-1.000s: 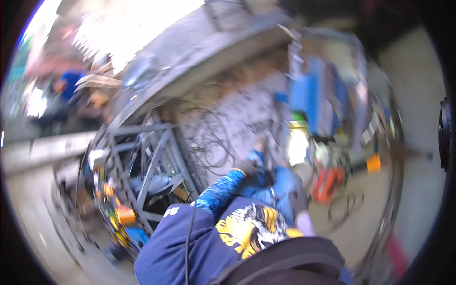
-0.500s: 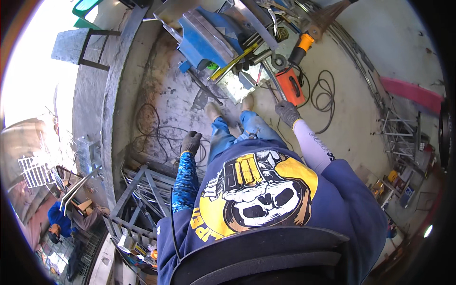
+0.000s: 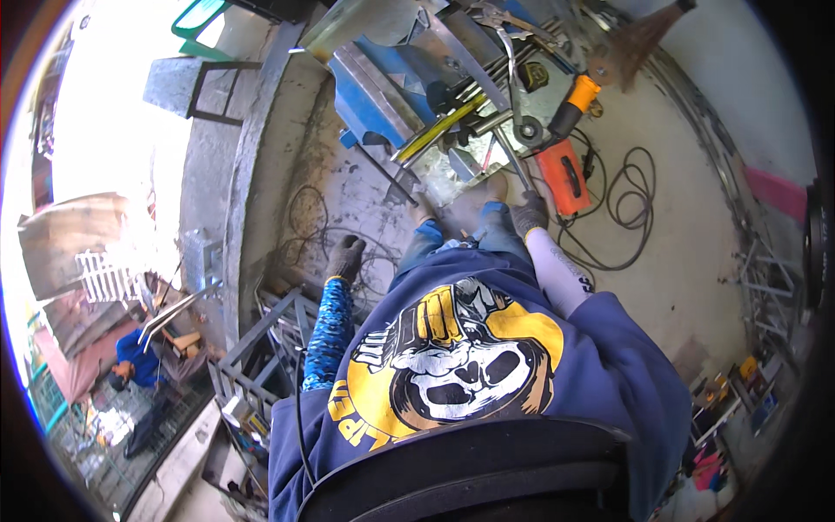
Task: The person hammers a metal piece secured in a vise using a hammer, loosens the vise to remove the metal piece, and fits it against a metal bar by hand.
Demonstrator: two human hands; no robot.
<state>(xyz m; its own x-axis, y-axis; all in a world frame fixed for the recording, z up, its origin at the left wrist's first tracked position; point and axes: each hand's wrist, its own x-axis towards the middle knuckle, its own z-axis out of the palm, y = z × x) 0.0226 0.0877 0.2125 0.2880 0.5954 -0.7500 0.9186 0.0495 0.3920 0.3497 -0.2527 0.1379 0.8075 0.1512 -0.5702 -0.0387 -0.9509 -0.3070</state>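
Note:
My right hand (image 3: 529, 215), in a grey glove, is closed at the near end of a metal bar (image 3: 511, 159) that sticks out from the worktable. The fingers partly hide that end. My left hand (image 3: 345, 258), gloved in dark grey, hangs away from the table with its fingers loosely apart and nothing in it. A blue bench vise (image 3: 380, 100) stands in front of me. Beside it are a yellow strip (image 3: 442, 129), locking pliers (image 3: 510, 65) and an orange-and-black angle grinder (image 3: 574, 106). An orange welding machine (image 3: 563, 178) sits just beyond my right hand.
Black cable (image 3: 645, 196) coils on the floor at right, and more cable (image 3: 304, 217) lies at left. A concrete ledge (image 3: 252, 174) runs along the left. Metal frames (image 3: 270, 339) stand behind my left arm. Another person (image 3: 139, 357) is at the far lower left.
The view has shifted, so the table and tools sit further right. My right hand has moved in closer to the table, at the bar's end. My left hand still hangs at my side.

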